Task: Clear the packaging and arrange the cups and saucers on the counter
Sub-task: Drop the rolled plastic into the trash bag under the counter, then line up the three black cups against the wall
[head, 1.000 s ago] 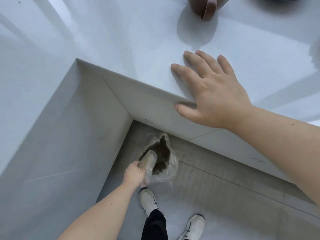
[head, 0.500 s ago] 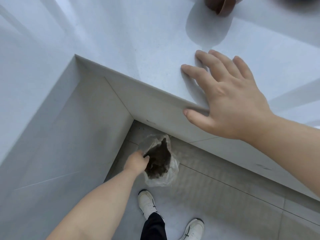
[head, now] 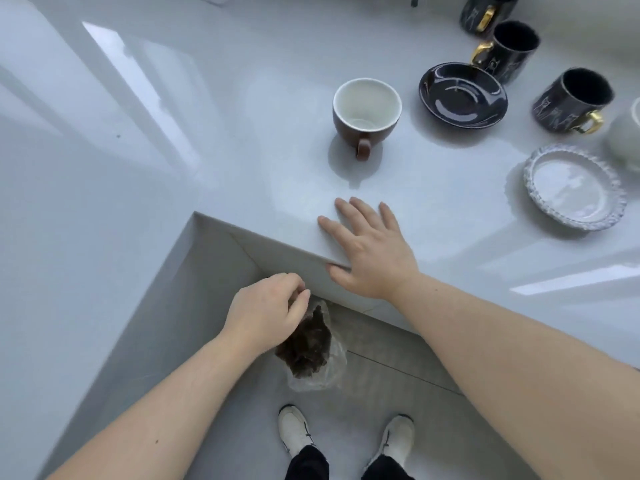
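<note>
Wrapping around an inside corner, the glossy white stone counter [head: 173, 133] fills most of the view, and the grey tiled floor [head: 381, 393] shows in the notch below it. On that floor, tucked against the counter's base, stands a clear plastic bag of dark crumpled packaging [head: 308, 348], its mouth facing up and its long axis roughly upright. The left hand [head: 266, 311] hangs directly over the bag's mouth, fingers curled loosely inward with nothing visibly between them; I judge it empty. The right hand [head: 367, 247] lies flat and spread on the counter edge, thumb hooked over the lip, holding nothing.

Of the crockery, the white ruffled-rim saucer [head: 573, 187] sits far right, and the glossy black saucer [head: 463, 95] lies beyond the hand. The brown cup with a white interior [head: 367, 110] stands upright straight ahead of the right hand, well apart from it, its handle pointing back toward the person. 3 black mugs with gold handles [head: 512, 50] stand upright behind and beside the black saucer.

The packaging step looks about finished. For arranging, the right hand is far nearer the brown cup than the left, and the handle faces it, so a straight forward reach should meet the handle first.
</note>
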